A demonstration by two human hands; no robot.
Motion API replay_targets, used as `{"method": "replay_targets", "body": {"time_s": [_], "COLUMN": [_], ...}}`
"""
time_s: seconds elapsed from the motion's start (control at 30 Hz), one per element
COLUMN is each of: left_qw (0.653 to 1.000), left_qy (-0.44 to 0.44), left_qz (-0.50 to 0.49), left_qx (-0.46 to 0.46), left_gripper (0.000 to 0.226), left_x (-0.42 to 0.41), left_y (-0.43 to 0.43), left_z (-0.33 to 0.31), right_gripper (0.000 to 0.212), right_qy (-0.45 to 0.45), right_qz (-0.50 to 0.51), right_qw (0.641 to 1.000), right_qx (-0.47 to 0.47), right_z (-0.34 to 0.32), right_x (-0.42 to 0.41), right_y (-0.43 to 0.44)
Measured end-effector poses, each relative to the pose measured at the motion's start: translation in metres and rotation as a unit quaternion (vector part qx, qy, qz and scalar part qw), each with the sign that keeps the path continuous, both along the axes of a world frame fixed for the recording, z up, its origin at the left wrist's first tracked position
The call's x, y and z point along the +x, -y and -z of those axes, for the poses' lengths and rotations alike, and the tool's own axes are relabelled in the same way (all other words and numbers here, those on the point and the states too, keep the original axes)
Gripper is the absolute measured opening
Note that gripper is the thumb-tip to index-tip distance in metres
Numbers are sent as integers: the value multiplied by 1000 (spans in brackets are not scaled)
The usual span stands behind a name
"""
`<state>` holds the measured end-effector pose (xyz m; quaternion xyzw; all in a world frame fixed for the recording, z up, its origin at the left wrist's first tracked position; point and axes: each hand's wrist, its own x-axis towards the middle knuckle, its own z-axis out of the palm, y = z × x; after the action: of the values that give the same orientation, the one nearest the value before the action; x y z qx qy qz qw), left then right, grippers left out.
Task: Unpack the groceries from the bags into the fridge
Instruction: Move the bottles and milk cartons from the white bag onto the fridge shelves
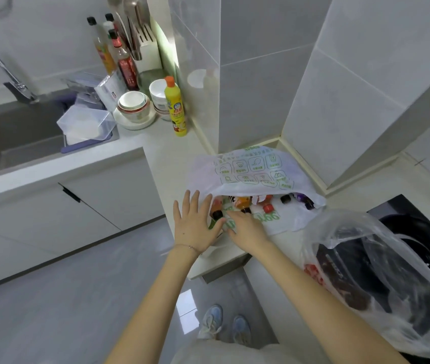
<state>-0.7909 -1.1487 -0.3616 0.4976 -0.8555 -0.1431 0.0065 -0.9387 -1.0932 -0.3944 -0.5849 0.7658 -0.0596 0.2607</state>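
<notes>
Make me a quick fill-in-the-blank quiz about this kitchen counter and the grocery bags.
The print on the white bag is ____.
The yellow bottle beside the bowls has an ____ cap.
The sink lies to the person's ____.
The left hand wears a thin ____ at its wrist.
Missing words: green, orange, left, bracelet.

White counter (166, 153) bears a printed bag (250, 169), bowls (159, 97), yellow bottle (175, 109).

Stacked bowls (133, 105) beside yellow bottle (176, 109)
</notes>
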Motion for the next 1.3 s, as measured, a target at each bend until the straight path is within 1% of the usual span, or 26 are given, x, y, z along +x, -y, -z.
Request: {"method": "replay_targets", "body": {"time_s": [0.17,0.23,0.37,0.53,0.67,0.77,0.8,0.83,0.9,1.03,1.13,1.3], "left_qw": [1000,999,999,999,999,998,998,998,998,997,994,986], "left_qy": [-5,-5,41,30,19,11,8,6,-1,-42,-78,-128], "left_qz": [21,25,8,22,44,50,51,53,56,67,80,107], "left_qx": [18,20,19,26,24,28,30,34,39,25,21,-1], "left_gripper": [87,86,90,85,82,77,72,68,69,71,73,73], "left_x": [11,14,16,20,23,22,21,20,18,12,6,-7], "left_y": [11,15,22,26,28,28,29,29,26,23,23,28], "left_z": [13,19,25,30,34,35,35,35,34,29,27,25], "right_gripper": [54,55,42,42,26,20,22,30,39,33,29,28], "right_qy": [64,72,71,113,123,128,130,131,141,179,168,153], "right_qz": [56,73,88,133,164,188,195,204,224,259,265,256], "right_qw": [996,994,993,984,979,974,972,970,964,943,936,932], "right_qx": [30,41,38,32,9,2,-1,-5,-23,-109,-161,-205], "right_z": [19,26,40,49,47,42,43,41,40,29,15,-8], "right_x": [9,11,14,20,20,17,15,15,14,9,0,-10], "right_y": [22,30,43,58,61,59,58,55,50,39,31,21]}}
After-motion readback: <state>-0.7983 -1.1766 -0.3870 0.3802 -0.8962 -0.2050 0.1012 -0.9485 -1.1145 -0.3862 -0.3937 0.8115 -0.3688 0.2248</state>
